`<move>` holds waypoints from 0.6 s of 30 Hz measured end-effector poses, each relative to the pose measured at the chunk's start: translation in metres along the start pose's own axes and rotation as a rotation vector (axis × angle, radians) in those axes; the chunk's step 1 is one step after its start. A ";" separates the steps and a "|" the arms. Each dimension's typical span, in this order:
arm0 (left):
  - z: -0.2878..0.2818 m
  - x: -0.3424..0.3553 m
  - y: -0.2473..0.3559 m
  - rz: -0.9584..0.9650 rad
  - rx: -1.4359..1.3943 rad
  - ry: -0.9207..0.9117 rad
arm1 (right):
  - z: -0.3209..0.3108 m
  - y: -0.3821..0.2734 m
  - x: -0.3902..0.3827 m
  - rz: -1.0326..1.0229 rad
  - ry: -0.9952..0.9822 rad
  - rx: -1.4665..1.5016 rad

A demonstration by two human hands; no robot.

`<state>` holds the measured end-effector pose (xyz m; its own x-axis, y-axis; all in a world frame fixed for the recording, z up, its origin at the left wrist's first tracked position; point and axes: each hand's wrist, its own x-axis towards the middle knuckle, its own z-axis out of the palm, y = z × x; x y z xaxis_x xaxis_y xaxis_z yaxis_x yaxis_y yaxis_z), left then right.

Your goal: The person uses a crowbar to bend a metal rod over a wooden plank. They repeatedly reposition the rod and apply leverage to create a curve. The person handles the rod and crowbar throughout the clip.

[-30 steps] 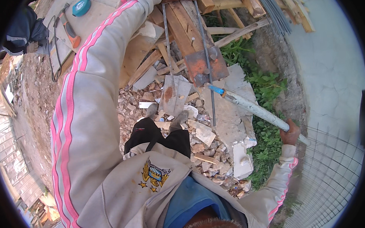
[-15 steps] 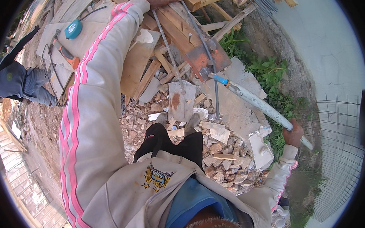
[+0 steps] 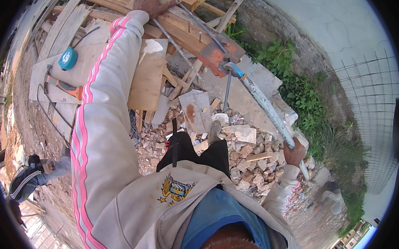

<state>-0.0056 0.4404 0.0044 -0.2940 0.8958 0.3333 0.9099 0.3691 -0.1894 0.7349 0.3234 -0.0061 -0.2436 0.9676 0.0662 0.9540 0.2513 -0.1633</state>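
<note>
My left hand (image 3: 153, 3) lies with spread fingers over a timber beam (image 3: 185, 29) and a thin steel rebar (image 3: 203, 26) at the top. My right hand (image 3: 294, 152) is wrapped round the lower part of a long, paint-worn pale blue pipe (image 3: 266, 102). At its upper end, a bright blue hooked head meets the rebar beside a rusty orange metal plate (image 3: 212, 59) with upright pins, set on the beam. Past this head the rebar angles down toward the rubble. A second rod (image 3: 178, 44) slants from beneath my left hand.
A teal tape measure (image 3: 67, 58) and an orange-handled hammer (image 3: 62, 85) lie on boards at left. Broken stones (image 3: 251, 159) cover the ground around my feet. Plants (image 3: 304, 91) and wire mesh (image 3: 367, 95) line the pale wall at right. Another person's leg (image 3: 35, 178) shows at lower left.
My right hand has swung the pipe's lower end left and toward me, and its blue head now meets the rebar. My left hand's fingers have spread. The view has shifted.
</note>
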 end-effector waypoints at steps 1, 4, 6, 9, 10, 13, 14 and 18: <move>0.000 -0.002 0.002 0.008 0.006 0.020 | -0.003 -0.016 -0.026 0.070 0.010 -0.003; -0.041 -0.008 0.024 -0.071 -0.222 -0.126 | -0.018 -0.068 -0.083 0.163 0.091 -0.049; -0.024 -0.009 0.005 -0.068 -0.100 -0.083 | -0.024 -0.084 -0.100 0.181 0.113 -0.079; -0.012 -0.006 0.004 -0.056 -0.062 -0.057 | -0.028 -0.100 -0.117 0.254 0.088 -0.071; -0.012 -0.005 0.005 -0.053 -0.070 -0.057 | -0.028 -0.106 -0.120 0.270 0.098 -0.086; -0.015 -0.004 0.010 -0.061 -0.067 -0.075 | -0.023 -0.113 -0.132 0.315 0.130 -0.153; -0.015 -0.004 0.011 -0.059 -0.076 -0.078 | -0.020 -0.116 -0.138 0.344 0.132 -0.147; -0.016 -0.002 0.012 -0.060 -0.097 -0.086 | -0.016 -0.151 -0.169 0.434 0.137 -0.174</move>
<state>0.0103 0.4389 0.0160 -0.3694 0.8921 0.2602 0.9125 0.4012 -0.0801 0.6347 0.1216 0.0235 0.1972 0.9673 0.1596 0.9803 -0.1935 -0.0388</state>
